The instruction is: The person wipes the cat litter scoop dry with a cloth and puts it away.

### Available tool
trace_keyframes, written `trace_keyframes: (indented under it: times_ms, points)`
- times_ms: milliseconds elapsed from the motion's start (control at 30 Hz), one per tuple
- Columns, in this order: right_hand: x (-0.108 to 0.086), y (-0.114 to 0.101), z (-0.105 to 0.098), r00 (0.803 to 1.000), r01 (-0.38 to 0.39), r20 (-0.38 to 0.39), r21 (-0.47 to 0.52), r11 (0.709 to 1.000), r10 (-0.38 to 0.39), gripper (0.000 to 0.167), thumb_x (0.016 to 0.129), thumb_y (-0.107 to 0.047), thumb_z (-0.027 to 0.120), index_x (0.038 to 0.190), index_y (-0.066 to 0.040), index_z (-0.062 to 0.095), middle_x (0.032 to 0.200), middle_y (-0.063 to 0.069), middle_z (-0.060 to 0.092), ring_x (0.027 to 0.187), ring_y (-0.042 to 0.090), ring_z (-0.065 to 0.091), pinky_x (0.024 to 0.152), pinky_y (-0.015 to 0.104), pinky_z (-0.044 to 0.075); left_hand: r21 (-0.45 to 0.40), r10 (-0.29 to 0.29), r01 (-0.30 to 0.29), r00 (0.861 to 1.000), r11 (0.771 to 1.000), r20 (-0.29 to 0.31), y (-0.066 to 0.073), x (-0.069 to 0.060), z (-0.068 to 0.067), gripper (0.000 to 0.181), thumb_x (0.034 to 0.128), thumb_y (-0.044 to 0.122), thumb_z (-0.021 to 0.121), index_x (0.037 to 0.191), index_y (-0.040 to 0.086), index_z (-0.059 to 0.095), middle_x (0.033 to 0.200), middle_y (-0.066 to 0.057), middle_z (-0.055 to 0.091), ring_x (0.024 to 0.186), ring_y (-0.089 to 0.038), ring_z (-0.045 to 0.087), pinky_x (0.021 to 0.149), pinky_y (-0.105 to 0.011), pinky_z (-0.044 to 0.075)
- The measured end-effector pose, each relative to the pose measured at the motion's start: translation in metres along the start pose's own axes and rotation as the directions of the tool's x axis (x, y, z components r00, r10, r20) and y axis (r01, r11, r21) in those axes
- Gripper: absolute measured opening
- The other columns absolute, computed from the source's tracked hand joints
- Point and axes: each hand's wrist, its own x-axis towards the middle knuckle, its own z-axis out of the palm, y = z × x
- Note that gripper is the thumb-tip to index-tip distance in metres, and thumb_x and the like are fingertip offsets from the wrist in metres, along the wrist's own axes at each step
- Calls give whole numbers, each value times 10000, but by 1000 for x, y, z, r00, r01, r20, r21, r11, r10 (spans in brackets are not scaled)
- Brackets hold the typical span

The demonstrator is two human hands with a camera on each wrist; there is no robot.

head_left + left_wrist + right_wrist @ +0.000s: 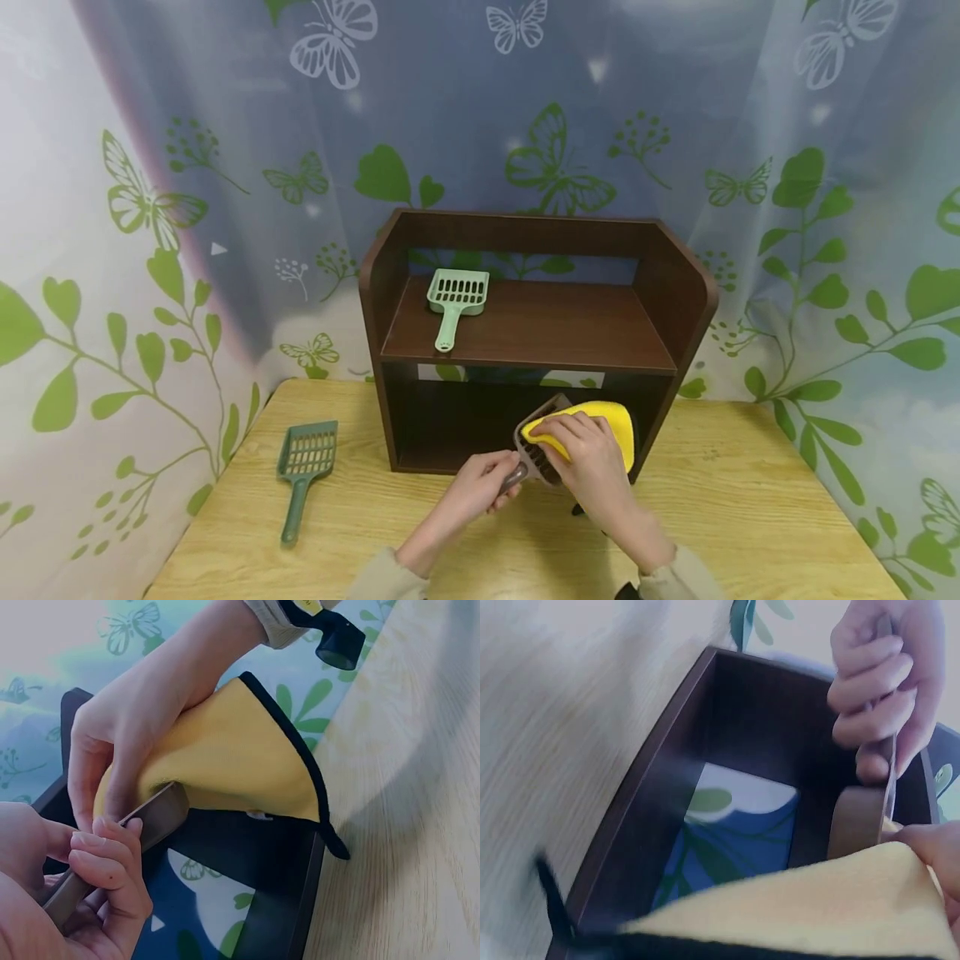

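Note:
My left hand (478, 482) grips the handle of a brown slotted litter scoop (513, 478), held in front of the shelf's lower compartment. With my right hand (592, 468) I pinch a yellow cloth (618, 423) against the scoop's head. In the left wrist view the cloth (240, 754) has a black edge and a small loop and wraps over part of the scoop (169, 816). The cloth and fingers hide much of the slotted head. In the right wrist view, the left hand's fingers (870, 682) curl round the handle.
A dark brown two-tier shelf (540, 321) stands at the back of the wooden table (742, 500). A light green scoop (447, 323) lies on its upper tier. Left of the shelf, a dark green scoop (297, 504) rests on the table. A patterned curtain (465, 100) hangs behind.

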Motion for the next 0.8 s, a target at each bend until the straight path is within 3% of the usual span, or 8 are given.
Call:
trace_keyframes:
  times_ms: [267, 433, 567, 667, 800]
  points:
    - [-1, -3, -9, 989, 37, 142, 63, 997, -46, 324, 699, -48, 914, 940, -202, 760, 961, -104, 742, 899, 107, 628, 787, 379, 461, -17, 1, -1, 999, 1000, -39, 0, -1, -4, 379, 1088, 289, 476, 1024, -23, 680, 701, 5, 588, 521, -48, 424, 506, -183, 340]
    - [0, 1, -20, 954, 110, 270, 79, 991, -127, 286, 737, -41, 874, 925, -216, 749, 952, -126, 727, 893, 92, 610, 821, 378, 450, 14, 11, -10, 997, 1000, -80, -2, -2, -9, 356, 1073, 280, 510, 1010, -6, 712, 671, 25, 608, 513, -43, 427, 494, -173, 346]
    - [-1, 4, -28, 922, 180, 335, 68, 981, -192, 305, 714, -38, 879, 890, -249, 746, 926, -150, 717, 889, 89, 617, 871, 376, 459, 44, 12, -9, 997, 999, -72, -2, -1, -13, 374, 1070, 272, 517, 975, -33, 713, 659, 43, 608, 515, -37, 420, 494, -164, 345]
    - [-2, 5, -30, 909, 227, 352, 26, 974, -221, 293, 719, -51, 875, 871, -262, 739, 909, -157, 708, 888, 94, 616, 894, 390, 467, 50, 11, -9, 998, 999, -55, -1, -1, -13, 387, 1073, 272, 511, 967, -43, 709, 656, 43, 597, 516, -39, 411, 493, -165, 338]
    - [-4, 10, -31, 918, 272, 310, -38, 961, -248, 309, 724, 6, 860, 845, -241, 719, 885, -145, 690, 867, 110, 600, 876, 399, 485, 42, 8, -6, 999, 999, -43, -1, -2, -13, 386, 1073, 283, 514, 958, -32, 705, 654, 40, 588, 518, -39, 408, 493, -167, 336]
